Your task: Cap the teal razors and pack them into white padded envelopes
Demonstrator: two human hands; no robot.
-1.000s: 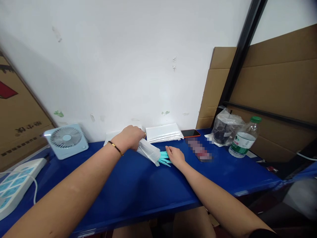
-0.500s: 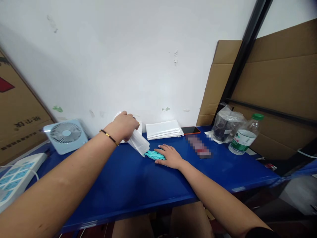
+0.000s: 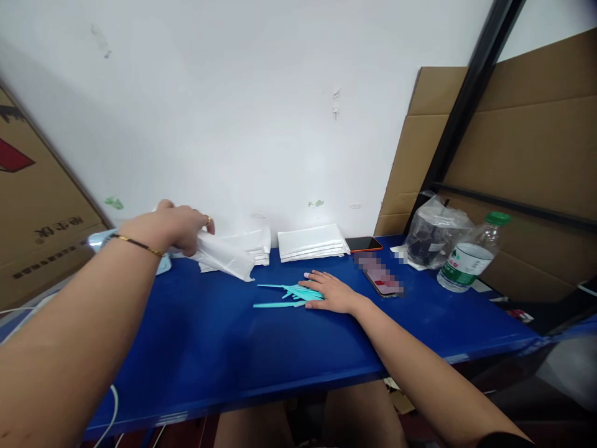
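My left hand (image 3: 180, 229) is closed on one end of a white plastic bag (image 3: 226, 256), which slants down to the right over a stack of white packets (image 3: 263, 249) by the wall. My right hand (image 3: 331, 294) lies flat with its fingers stretched out over a loose bunch of thin turquoise plastic sticks (image 3: 284, 297) on the blue table (image 3: 224, 354). Two of the sticks reach out to the left, apart from the bunch. The ends under my fingers are hidden, so I cannot tell their exact kind.
A second stack of white packets (image 3: 312, 241) lies at the wall, beside an orange-edged phone (image 3: 366, 244). Nearer is another phone (image 3: 385, 280), partly blurred. To the right stand a bagged dark cup (image 3: 431, 239) and a green-capped bottle (image 3: 469, 258). A light-blue fan (image 3: 163, 265) is mostly behind my left arm.
My left hand has moved left with the white bag, away from the turquoise sticks, whose left ends are now uncovered and spread. My right hand has stayed over the sticks.
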